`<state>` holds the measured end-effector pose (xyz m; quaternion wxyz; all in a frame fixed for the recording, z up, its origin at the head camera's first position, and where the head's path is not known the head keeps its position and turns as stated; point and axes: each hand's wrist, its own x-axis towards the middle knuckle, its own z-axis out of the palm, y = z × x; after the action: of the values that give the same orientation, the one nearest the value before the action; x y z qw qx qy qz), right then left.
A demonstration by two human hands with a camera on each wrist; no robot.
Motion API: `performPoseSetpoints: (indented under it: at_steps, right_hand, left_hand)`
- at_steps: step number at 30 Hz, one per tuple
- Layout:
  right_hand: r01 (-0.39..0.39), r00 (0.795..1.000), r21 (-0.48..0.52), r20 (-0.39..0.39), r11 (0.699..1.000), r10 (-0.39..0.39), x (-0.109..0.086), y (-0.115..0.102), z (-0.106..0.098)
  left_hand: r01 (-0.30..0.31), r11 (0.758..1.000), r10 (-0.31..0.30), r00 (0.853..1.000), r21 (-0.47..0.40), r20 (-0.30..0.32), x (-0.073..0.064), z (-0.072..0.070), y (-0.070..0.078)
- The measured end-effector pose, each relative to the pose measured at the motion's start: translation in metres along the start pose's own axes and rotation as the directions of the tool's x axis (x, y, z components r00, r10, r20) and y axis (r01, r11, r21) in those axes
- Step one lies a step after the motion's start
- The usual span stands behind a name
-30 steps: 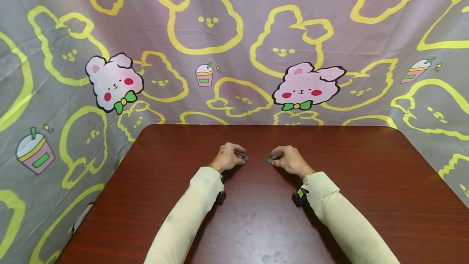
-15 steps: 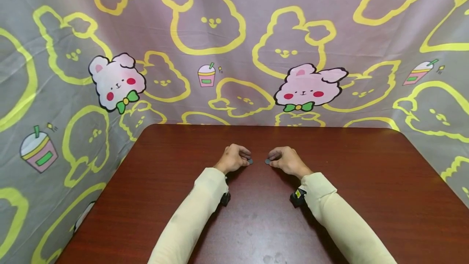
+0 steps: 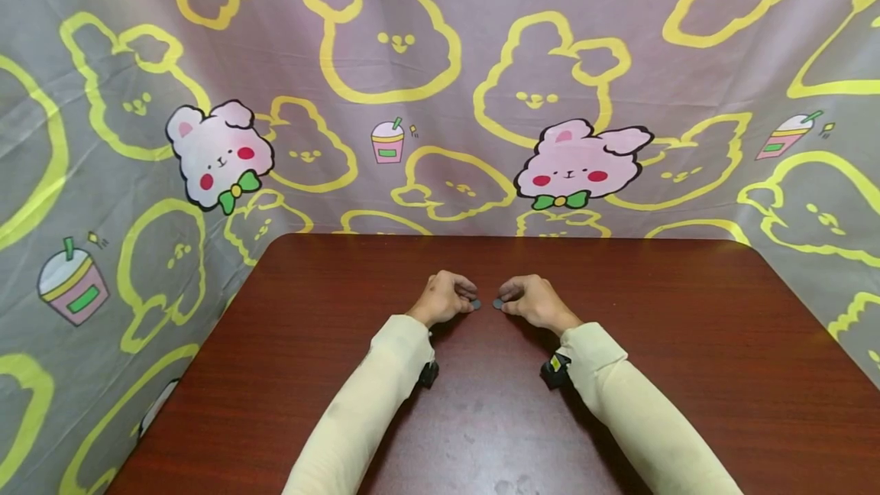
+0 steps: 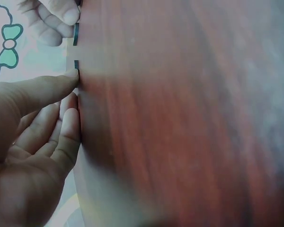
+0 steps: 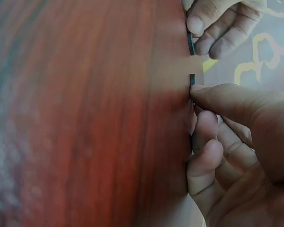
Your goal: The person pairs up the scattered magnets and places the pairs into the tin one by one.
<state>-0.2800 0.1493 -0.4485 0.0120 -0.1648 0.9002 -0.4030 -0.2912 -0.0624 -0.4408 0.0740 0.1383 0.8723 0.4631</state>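
Two small dark grey round discs lie flat on the brown table, a narrow gap between them. My left hand (image 3: 443, 299) holds the left disc (image 3: 476, 304) at its outer edge with thumb and fingertips. The right disc (image 3: 498, 303) is held the same way by my right hand (image 3: 538, 302), which faces the left one. From the left wrist view, the thumb is at the near end of the left disc (image 4: 76, 64), and the other hand's disc (image 4: 75, 35) stands just beyond. Seen edge-on in the right wrist view, the right disc (image 5: 192, 79) is thin. Fingers partly hide both discs.
The brown wooden tabletop (image 3: 330, 281) has rounded far corners. Behind it and at both sides hangs a grey-pink cloth (image 3: 454, 21) printed with yellow-outlined animals, rabbits and cups. A black camera is strapped at each wrist.
Both hands have slid inward along the table with their discs, the left one moving right and the right one moving left. The gap between the discs has narrowed.
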Motion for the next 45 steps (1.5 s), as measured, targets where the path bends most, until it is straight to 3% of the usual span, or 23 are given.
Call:
performPoseSetpoints:
  at_steps: [16,25,30,39,45]
  right_hand:
    - [-0.013,1.000,0.007,0.018,1.000,0.013,0.003,-0.001,0.001]
    - [-0.020,0.999,0.008,0.031,1.000,0.020,0.004,-0.006,0.004]
    - [-0.013,0.999,0.013,0.033,1.000,0.013,0.005,-0.005,0.005]
    - [-0.111,0.990,0.102,0.101,0.989,0.101,0.003,-0.005,0.000]
    - [-0.116,0.986,0.081,0.133,0.990,0.105,0.003,-0.004,-0.002]
  left_hand:
    - [-0.019,0.999,0.018,1.000,0.047,0.017,0.004,0.006,0.006]
    - [0.020,1.000,-0.020,1.000,0.012,0.021,0.004,0.009,0.007]
    - [0.009,1.000,-0.010,1.000,0.025,0.018,0.004,0.008,0.005]
    - [-0.010,1.000,0.008,0.999,0.028,0.047,-0.008,-0.017,0.009]
    - [-0.033,0.997,0.028,0.997,0.069,0.066,-0.021,-0.037,0.009]
